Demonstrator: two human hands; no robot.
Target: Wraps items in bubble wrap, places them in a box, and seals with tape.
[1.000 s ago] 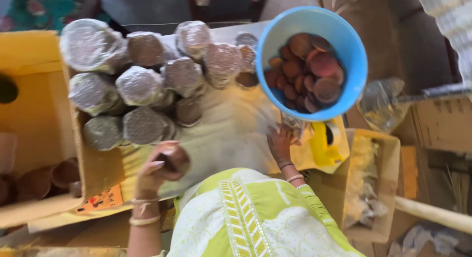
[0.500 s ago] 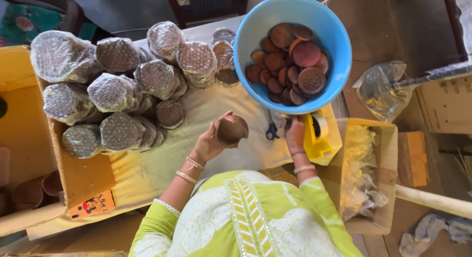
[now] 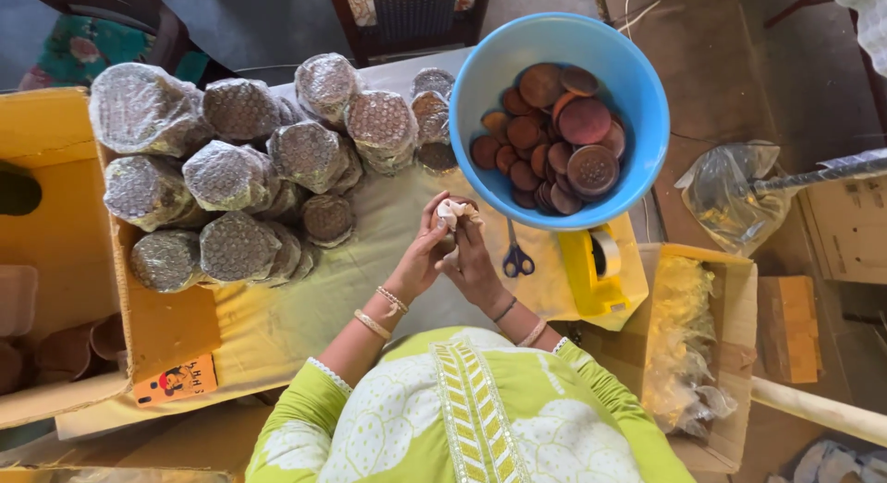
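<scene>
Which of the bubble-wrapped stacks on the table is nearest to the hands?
The small wrapped stack at the lower right edge of the pile, just left of the left hand; the other wrapped stacks lie farther left or farther up the table.

We count one round blue plastic bowl (image 3: 647,114), roughly twenty brown clay discs (image 3: 554,132) heaped inside it, about a dozen bubble-wrapped stacks (image 3: 231,178), one pair of blue-handled scissors (image 3: 517,257), one yellow tape dispenser (image 3: 596,271), and two hands.

I see a small brown clay cup (image 3: 450,226) | partly covered by a white wad | held upright between both hands | just below-left of the blue bowl (image 3: 480,81).
</scene>
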